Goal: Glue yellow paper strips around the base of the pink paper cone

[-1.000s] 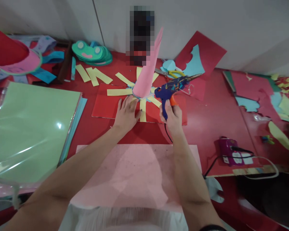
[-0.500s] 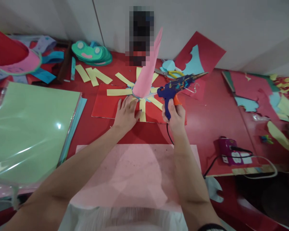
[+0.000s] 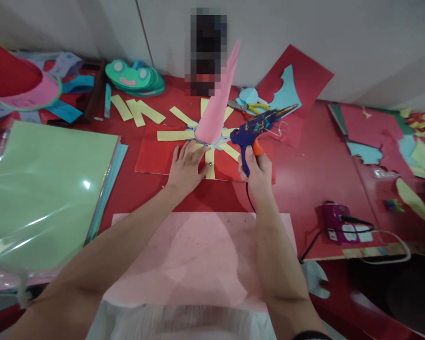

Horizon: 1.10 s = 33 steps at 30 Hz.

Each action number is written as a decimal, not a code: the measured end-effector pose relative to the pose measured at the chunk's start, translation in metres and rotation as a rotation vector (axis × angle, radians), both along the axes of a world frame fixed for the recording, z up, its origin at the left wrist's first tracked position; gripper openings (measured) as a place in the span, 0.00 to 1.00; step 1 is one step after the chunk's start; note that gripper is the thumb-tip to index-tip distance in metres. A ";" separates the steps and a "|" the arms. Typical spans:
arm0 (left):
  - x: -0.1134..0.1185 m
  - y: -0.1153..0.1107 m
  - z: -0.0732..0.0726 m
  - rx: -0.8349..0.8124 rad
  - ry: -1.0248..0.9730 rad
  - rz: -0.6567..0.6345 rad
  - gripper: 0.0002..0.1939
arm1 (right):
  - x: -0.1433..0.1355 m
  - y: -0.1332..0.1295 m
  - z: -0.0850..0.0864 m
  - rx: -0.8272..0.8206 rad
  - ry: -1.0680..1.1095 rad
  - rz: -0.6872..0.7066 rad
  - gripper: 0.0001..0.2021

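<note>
A blue hot glue gun with an orange trigger is held in my right hand, its nozzle pointing right and away. My left hand lies with fingers apart on the craft piece, its fingertips at the base of a tall pink paper cone. The cone stands upright on a light blue scalloped base, partly hidden. Yellow paper strips radiate from that base over a red sheet.
Loose yellow strips and green frog-face cutouts lie behind to the left. Wrapped green sheets are at the left. Yellow-handled pliers lie behind the glue gun. A purple power adapter with cords sits at the right edge.
The glue gun's nozzle has swung slightly left and tilted upward less. My left hand stays at the cone's base, almost unmoved.
</note>
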<state>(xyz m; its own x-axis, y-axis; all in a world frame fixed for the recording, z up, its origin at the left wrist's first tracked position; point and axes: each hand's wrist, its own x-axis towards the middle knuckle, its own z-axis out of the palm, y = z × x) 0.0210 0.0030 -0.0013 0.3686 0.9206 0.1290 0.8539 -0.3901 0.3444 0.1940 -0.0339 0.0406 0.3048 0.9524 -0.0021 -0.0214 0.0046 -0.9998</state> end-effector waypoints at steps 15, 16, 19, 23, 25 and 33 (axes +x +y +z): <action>0.001 -0.001 0.002 -0.007 0.021 -0.011 0.25 | -0.001 0.001 -0.003 0.027 0.019 -0.010 0.21; 0.001 -0.002 0.002 -0.005 0.024 -0.011 0.25 | -0.001 0.001 -0.003 0.028 0.022 -0.009 0.21; 0.000 -0.002 0.001 0.010 0.020 -0.009 0.24 | -0.001 0.000 -0.003 0.034 0.029 -0.008 0.20; 0.000 -0.002 -0.002 0.025 0.004 -0.006 0.24 | -0.001 -0.001 -0.005 0.035 0.024 0.013 0.19; -0.001 -0.001 -0.002 0.021 0.001 0.001 0.26 | -0.002 -0.001 -0.006 0.050 0.022 0.012 0.19; 0.000 0.001 -0.002 -0.007 0.001 0.019 0.34 | -0.002 -0.002 -0.011 0.011 -0.117 0.044 0.19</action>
